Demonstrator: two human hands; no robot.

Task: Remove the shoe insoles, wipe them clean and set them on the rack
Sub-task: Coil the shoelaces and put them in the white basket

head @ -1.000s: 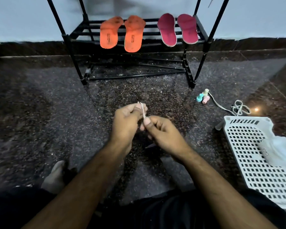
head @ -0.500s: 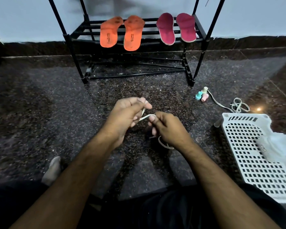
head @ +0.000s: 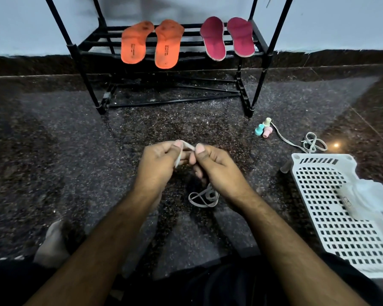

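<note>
Head view: left hand (head: 157, 164) & right hand (head: 217, 166) both pinch a white shoelace (head: 187, 146) between thumb & fingers, close together. The lace's slack falls below the grip and loops on the floor (head: 53, 151).

Well beyond the grip, orange insoles (head: 152, 44) & pink insoles (head: 227, 38) lie flat on the rack (head: 261, 44) shelf, toes overhanging the front bar.

Judgement: insoles look light, thin, bendy, not fragile; best taken at the overhanging edge w/ thumb on top.
</note>
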